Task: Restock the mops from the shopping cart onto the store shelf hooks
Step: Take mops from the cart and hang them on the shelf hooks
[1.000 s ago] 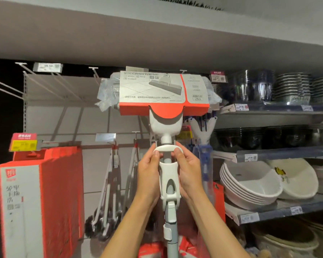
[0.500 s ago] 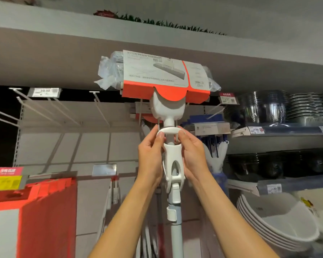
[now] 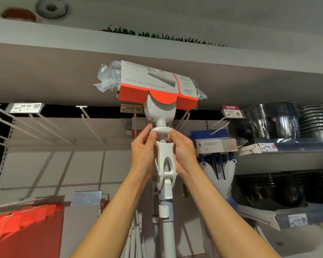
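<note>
Bare white wire hooks (image 3: 93, 125) jut from the shelf back at left. The left hand (image 3: 142, 153) and right hand (image 3: 183, 151) pinch the white plastic mop (image 3: 163, 161) by its loop, head raised in orange-and-white card packaging (image 3: 157, 86), likely to hang it on a hook.

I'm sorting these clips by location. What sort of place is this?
Most likely a shop's housewares aisle: price tags clipped on bare wall hooks, stacked bowls on labelled shelves, and a packaged mop held up by both hands.
</note>
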The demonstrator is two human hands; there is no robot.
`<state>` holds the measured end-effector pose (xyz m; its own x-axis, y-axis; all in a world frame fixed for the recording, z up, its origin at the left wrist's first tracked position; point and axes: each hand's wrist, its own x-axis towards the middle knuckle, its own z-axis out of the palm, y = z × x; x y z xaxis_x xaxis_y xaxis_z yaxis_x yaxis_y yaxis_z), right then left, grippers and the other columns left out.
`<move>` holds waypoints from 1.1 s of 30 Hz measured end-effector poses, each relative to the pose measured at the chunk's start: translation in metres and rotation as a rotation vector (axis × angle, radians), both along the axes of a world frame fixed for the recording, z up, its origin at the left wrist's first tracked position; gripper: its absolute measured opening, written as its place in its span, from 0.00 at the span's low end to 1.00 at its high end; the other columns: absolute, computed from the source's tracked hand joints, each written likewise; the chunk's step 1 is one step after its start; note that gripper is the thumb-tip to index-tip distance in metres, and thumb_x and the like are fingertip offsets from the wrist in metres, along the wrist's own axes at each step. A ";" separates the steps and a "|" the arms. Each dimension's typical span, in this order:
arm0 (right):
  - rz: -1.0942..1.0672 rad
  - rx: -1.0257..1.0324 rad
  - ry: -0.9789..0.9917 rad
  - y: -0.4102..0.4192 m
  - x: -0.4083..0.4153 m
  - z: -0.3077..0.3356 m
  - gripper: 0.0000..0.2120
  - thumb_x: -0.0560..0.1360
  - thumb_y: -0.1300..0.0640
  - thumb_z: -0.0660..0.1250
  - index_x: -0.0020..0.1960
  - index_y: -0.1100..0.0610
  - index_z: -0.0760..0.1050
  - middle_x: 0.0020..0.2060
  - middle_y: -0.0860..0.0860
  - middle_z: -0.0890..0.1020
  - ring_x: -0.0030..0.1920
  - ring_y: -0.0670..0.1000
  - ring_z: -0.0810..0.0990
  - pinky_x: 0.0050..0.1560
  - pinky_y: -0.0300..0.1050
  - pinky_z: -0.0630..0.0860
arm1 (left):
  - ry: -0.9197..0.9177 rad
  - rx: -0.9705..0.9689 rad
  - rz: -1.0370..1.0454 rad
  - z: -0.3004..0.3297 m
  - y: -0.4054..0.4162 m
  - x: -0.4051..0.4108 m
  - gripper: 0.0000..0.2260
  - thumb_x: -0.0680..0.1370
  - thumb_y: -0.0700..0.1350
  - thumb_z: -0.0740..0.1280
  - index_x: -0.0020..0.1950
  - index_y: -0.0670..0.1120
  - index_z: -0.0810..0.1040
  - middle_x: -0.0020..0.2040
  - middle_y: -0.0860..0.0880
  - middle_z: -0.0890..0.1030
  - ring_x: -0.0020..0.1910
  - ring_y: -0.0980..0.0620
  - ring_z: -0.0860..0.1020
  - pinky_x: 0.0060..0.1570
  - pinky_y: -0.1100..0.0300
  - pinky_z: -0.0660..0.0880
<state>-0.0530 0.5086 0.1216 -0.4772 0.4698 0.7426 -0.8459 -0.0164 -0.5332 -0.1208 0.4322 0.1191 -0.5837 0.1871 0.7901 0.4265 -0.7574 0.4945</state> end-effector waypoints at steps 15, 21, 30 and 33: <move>0.180 0.038 -0.069 0.064 -0.029 0.051 0.11 0.84 0.60 0.60 0.53 0.63 0.79 0.37 0.56 0.84 0.36 0.53 0.83 0.40 0.49 0.81 | 0.077 0.057 0.133 0.043 0.047 -0.018 0.22 0.81 0.41 0.68 0.74 0.43 0.71 0.58 0.52 0.84 0.51 0.56 0.83 0.56 0.53 0.79; 0.213 -0.028 -0.116 0.080 -0.050 0.052 0.11 0.83 0.59 0.61 0.54 0.64 0.80 0.37 0.56 0.82 0.37 0.54 0.82 0.40 0.50 0.79 | 0.053 0.044 0.176 0.044 0.065 -0.029 0.19 0.81 0.42 0.69 0.72 0.45 0.74 0.50 0.58 0.85 0.47 0.58 0.83 0.47 0.59 0.77; 0.194 -0.156 -0.154 0.097 -0.090 0.051 0.13 0.80 0.58 0.66 0.59 0.66 0.79 0.56 0.67 0.81 0.52 0.64 0.81 0.62 0.65 0.76 | 0.052 -0.004 0.188 0.044 0.082 -0.061 0.15 0.81 0.40 0.67 0.68 0.45 0.77 0.52 0.53 0.86 0.55 0.50 0.84 0.61 0.49 0.78; 0.156 -0.182 -0.150 0.099 -0.103 0.055 0.11 0.81 0.59 0.65 0.57 0.67 0.79 0.49 0.64 0.83 0.44 0.61 0.83 0.48 0.57 0.81 | 0.022 0.000 0.159 0.043 0.085 -0.074 0.11 0.82 0.41 0.67 0.64 0.44 0.80 0.53 0.48 0.86 0.53 0.50 0.84 0.58 0.50 0.79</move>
